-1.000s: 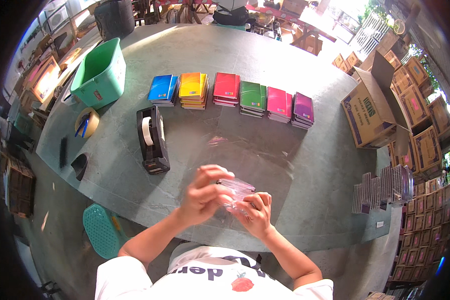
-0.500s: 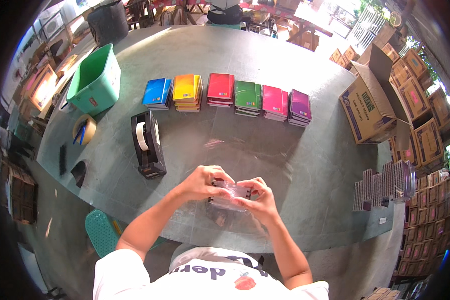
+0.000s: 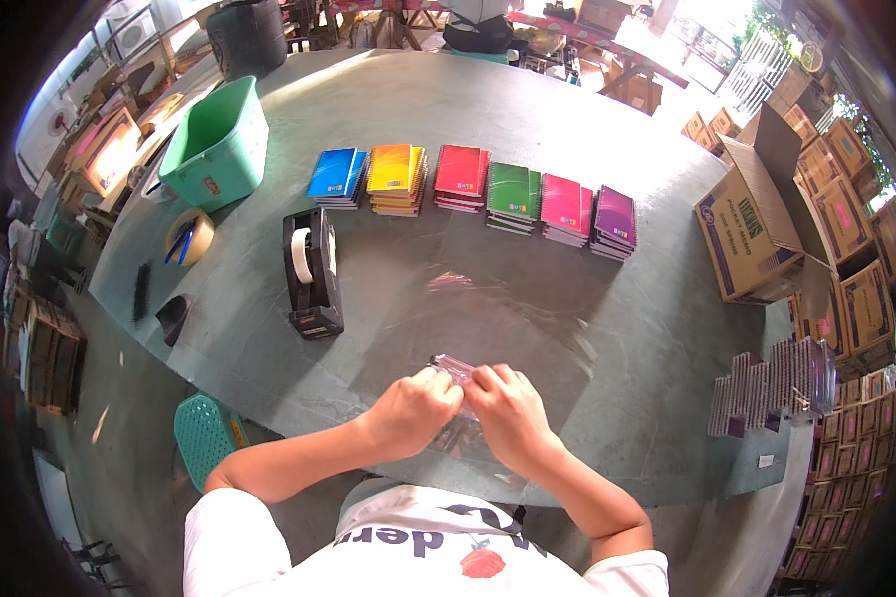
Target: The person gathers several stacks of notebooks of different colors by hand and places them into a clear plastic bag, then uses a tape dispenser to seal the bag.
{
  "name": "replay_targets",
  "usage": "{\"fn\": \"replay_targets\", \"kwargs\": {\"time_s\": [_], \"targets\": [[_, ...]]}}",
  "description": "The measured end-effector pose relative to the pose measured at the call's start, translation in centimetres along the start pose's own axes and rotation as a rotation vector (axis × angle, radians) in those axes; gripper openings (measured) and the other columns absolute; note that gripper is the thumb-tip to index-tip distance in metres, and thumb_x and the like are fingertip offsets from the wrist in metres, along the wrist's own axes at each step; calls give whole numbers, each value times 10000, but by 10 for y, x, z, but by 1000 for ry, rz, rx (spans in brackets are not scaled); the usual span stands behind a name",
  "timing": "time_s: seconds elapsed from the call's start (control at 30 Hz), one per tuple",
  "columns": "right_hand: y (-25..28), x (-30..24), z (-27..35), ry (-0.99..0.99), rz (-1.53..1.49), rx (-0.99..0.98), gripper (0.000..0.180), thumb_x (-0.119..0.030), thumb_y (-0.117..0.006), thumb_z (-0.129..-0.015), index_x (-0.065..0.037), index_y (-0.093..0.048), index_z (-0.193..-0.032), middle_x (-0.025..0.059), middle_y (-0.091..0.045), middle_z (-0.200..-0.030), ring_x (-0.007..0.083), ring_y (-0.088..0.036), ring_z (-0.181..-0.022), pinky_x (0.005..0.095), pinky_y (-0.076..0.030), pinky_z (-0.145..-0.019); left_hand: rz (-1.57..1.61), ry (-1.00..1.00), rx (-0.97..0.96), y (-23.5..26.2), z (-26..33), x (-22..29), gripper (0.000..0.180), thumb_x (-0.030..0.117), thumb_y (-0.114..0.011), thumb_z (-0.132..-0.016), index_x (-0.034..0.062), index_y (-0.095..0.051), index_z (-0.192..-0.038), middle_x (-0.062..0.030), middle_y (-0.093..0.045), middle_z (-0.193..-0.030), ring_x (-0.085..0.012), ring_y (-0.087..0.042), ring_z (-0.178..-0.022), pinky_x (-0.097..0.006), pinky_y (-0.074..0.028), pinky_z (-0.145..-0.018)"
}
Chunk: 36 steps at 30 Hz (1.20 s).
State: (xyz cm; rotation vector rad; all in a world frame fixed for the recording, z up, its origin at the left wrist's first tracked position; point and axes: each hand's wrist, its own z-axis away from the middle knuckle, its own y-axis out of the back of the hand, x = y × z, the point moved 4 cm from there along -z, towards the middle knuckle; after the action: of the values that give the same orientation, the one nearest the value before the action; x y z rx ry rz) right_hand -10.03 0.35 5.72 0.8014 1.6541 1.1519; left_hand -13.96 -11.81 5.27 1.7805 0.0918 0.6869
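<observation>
Two bare hands, a left hand (image 3: 416, 408) and a right hand (image 3: 508, 406), hold one clear, glossy plastic-wrapped packet (image 3: 453, 366) between them, fingers curled tight and knuckles almost meeting. The packet is in front of the person's torso, at the near part of the broad grey-green surface (image 3: 617, 408). Its exposed far edge runs left to right, the right end slanting slightly toward the person; its long axis (the fists hide most of it) cannot be told. The film looks wrinkled and pinkish, with a dark bit at the far left corner. Beyond stand six stacks of small spiral-bound notebooks (image 3: 514, 189), in blue, yellow, red, green, pink and purple, and one black tape dispenser (image 3: 319, 316).
</observation>
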Motion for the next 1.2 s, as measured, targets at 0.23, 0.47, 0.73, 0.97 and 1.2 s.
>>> {"fn": "replay_targets", "kwargs": {"time_s": [0.23,0.47,0.73,0.97,1.2], "targets": [[-22,9,5,104,-331,39,469,30,-559,-726,-23,-531,-1191,144,-442,-1350,296,-352,-1309,439,-257,-1088,6,20,291,-24,28,14,224,39,-604,-664,-14,-591,-882,-124,-562,-837,-274,-573,-773,-366,-506,-630],[-30,12,9,263,-206,3,542,50,-549,-727,-57,-511,-1258,104,-421,-1382,260,-327,-1330,426,-265,-1091,185,0,570,-13,53,-14,179,91,-672,-712,47,-620,-877,-74,-625,-816,-213,-601,-802,-319,-524,-635],[-37,8,8,387,-151,147,423,-23,-608,-756,-54,-591,-1177,88,-500,-1318,244,-407,-1281,405,-309,-1076,836,1065,836,13,122,-250,321,309,-722,-769,-3,-648,-749,-60,-651,-690,-134,-584,-621,-293,-454,-590],[-42,13,14,299,-155,198,476,3,-585,-754,-62,-550,-1225,82,-548,-1268,219,-465,-1240,385,-332,-1039,931,943,871,44,106,-179,155,175,-659,-801,52,-626,-713,-43,-620,-631,-69,-508,-488,-221,-377,-425],[-39,7,9,335,-220,218,519,-2,-539,-815,-63,-433,-1319,54,-571,-1243,189,-498,-1207,372,-341,-1027,-220,1079,365,24,149,-166,81,79,-633,-760,11,-615,-718,-204,-631,-730,-379,-629,-713,-428,-510,-595]]}}
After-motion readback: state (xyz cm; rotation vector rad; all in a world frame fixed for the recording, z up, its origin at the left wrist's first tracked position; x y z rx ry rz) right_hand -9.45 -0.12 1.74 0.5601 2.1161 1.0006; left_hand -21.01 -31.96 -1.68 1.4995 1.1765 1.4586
